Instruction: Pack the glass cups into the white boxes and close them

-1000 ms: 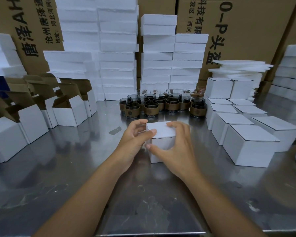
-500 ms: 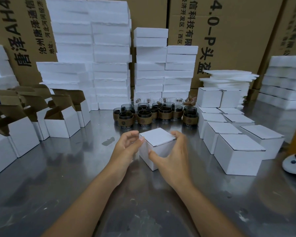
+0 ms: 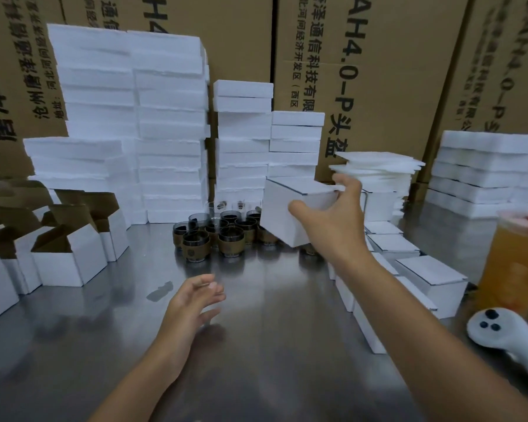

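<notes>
My right hand (image 3: 333,220) grips a closed white box (image 3: 284,214) and holds it in the air, tilted, above the table at the right of the glass cups. The cluster of dark glass cups with brown sleeves (image 3: 217,236) stands at the middle back of the steel table (image 3: 256,345). Over the table's middle my left hand (image 3: 195,300) hovers with relaxed fingers, holding nothing. Open white boxes with brown insides (image 3: 64,254) stand at the left. Closed white boxes (image 3: 424,278) are lined up at the right, partly hidden by my right arm.
Tall stacks of white foam pieces (image 3: 165,132) rise behind the cups, with more at the far right (image 3: 485,172). Thin foam sheets (image 3: 378,166) lie piled behind my right hand. A drink cup (image 3: 512,263) and a white controller (image 3: 506,339) sit at the right edge. Cardboard cartons form the backdrop.
My right hand lifted the closed box off the table and carried it up and to the right. My left hand let go of the box and stayed low over the table.
</notes>
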Demonstrator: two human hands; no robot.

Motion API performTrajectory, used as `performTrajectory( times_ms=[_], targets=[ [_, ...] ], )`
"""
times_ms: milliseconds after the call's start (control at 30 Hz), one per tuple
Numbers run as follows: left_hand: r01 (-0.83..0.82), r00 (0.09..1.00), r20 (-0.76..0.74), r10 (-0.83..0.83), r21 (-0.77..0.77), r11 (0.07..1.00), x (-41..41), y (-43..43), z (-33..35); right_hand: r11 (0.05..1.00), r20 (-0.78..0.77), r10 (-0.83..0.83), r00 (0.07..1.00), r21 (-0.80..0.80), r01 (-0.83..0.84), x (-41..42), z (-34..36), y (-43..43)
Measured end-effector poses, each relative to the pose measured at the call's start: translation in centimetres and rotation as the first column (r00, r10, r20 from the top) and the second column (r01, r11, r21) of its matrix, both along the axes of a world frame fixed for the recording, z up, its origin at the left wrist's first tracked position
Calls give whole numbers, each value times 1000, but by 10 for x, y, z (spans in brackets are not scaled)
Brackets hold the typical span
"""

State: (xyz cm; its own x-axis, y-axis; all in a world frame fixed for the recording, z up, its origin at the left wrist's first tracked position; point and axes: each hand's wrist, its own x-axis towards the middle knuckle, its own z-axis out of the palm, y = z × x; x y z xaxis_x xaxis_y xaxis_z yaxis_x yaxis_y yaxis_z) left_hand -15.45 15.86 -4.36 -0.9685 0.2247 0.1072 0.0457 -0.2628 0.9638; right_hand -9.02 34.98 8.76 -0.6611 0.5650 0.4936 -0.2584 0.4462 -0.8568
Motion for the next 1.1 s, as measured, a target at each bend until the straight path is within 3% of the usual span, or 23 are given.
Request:
performTrajectory(
  times_ms=[200, 400, 733, 1100],
  targets=[
    [-10, 999, -52, 6, -67, 998, -13, 5, -3, 986, 59, -169, 984, 9, 169, -24, 33, 81],
    [-6, 997, -74, -2, -120, 993, -29, 6, -13, 927, 107, -374, 921, 60, 369, -47, -1, 149],
    [37, 992, -118, -54, -143, 989, -35, 5, -18, 868, 158, -493, 856, 25, 495, -77, -33, 204],
    [61, 988, -134, -81, -148, 987, -31, 5, -13, 868, 190, -496, 847, 129, 479, -86, -45, 209]
  ],
)
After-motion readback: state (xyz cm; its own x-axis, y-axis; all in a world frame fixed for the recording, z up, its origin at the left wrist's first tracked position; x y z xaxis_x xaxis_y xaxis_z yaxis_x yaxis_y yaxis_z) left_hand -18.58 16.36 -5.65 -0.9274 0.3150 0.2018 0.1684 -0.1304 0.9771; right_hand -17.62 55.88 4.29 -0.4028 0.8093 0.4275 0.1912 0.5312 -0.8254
